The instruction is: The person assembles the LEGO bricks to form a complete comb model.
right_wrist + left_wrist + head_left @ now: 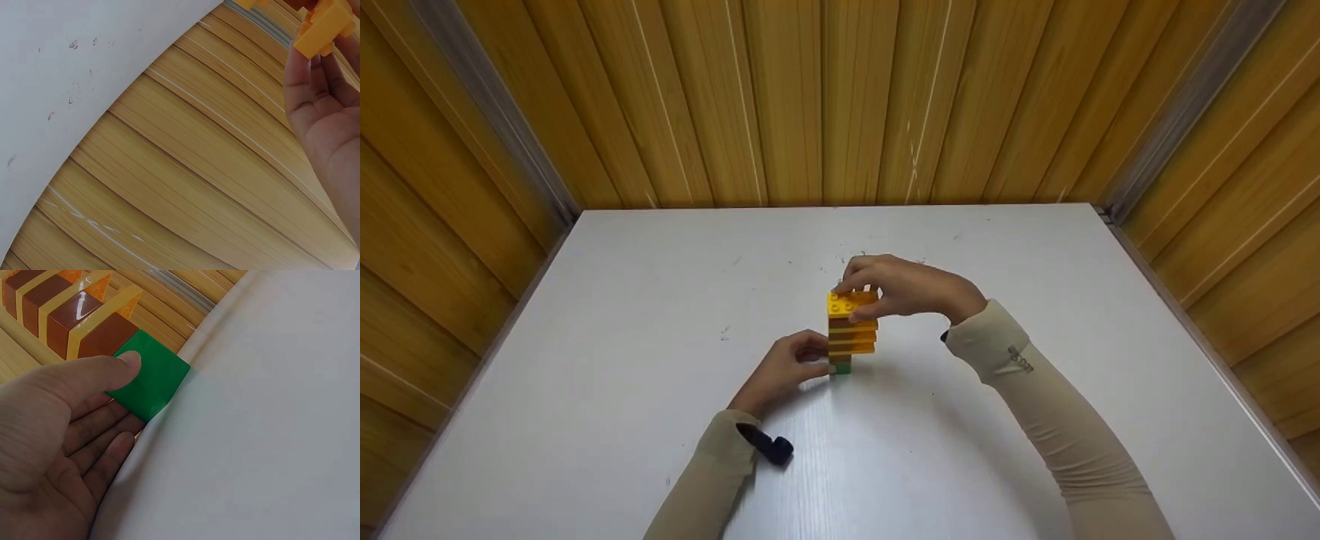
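A tower of toy building bricks (841, 336) stands upright on the white table, brown bricks (107, 334) alternating with yellow ones that jut out to the right. At its foot is a green brick (157, 374). My left hand (784, 369) grips this green brick, thumb on its near face and fingers behind it. At the top, my right hand (907, 286) pinches the uppermost yellow brick (838, 306) between thumb and fingers. Its studs show on top. In the right wrist view, that hand (329, 118) has its fingertips at a yellow brick (323, 31).
The white table (622, 322) carries small dark marks and scuffs. Wood-panelled walls (787, 105) rise at its back and both sides. A black strap end (769, 444) hangs from the left sleeve's cuff.
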Action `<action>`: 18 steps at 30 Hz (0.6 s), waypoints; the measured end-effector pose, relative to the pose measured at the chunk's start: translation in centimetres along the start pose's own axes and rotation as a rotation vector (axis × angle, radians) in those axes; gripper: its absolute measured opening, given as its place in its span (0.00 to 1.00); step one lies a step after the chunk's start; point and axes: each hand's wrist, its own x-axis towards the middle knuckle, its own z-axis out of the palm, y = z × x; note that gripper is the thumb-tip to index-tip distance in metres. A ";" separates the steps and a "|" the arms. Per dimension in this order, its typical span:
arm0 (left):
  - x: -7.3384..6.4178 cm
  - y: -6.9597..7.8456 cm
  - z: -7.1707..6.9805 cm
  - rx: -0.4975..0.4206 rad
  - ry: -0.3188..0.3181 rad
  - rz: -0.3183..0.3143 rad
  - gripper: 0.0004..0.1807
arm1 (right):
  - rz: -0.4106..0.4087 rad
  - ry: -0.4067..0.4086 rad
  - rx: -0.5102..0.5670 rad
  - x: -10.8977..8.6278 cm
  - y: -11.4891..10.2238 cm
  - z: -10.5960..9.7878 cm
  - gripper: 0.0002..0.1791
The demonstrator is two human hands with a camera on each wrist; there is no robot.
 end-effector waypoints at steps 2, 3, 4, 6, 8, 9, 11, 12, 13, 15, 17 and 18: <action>0.0 0.0 0.0 0.003 -0.001 0.013 0.18 | 0.008 0.001 -0.005 0.0 -0.1 0.0 0.22; 0.1 0.0 0.0 0.003 0.000 0.025 0.18 | 0.009 0.002 -0.010 0.0 -0.1 -0.1 0.22; 0.1 0.0 -0.1 0.005 0.000 0.027 0.18 | 0.008 0.004 -0.015 0.0 -0.1 -0.1 0.22; 0.1 0.1 -0.1 0.006 0.002 0.034 0.18 | 0.008 0.007 -0.025 0.1 -0.2 -0.1 0.22; 0.1 0.1 -0.1 0.003 0.003 0.035 0.19 | 0.014 0.007 -0.032 0.1 -0.3 0.0 0.22; 0.1 0.2 -0.1 0.002 0.003 0.033 0.19 | 0.018 0.006 -0.034 0.1 -0.3 0.0 0.22; 0.1 0.2 -0.1 -0.002 0.002 0.027 0.19 | 0.027 0.005 -0.034 0.2 -0.3 0.1 0.22; 0.1 0.2 -0.1 -0.001 0.002 0.025 0.19 | 0.033 0.004 -0.032 0.2 -0.3 0.1 0.22; 0.1 0.1 -0.1 -0.001 0.002 0.024 0.18 | 0.036 0.003 -0.028 0.2 -0.2 0.2 0.22; 0.1 0.0 -0.1 0.000 0.000 0.019 0.18 | 0.046 0.002 -0.020 0.2 -0.3 0.3 0.21; 0.1 -0.1 0.0 0.001 0.000 0.008 0.18 | 0.050 0.001 -0.013 0.2 -0.3 0.3 0.21; 0.2 -0.2 0.0 0.002 0.000 0.005 0.18 | 0.054 0.001 -0.010 0.2 -0.4 0.3 0.21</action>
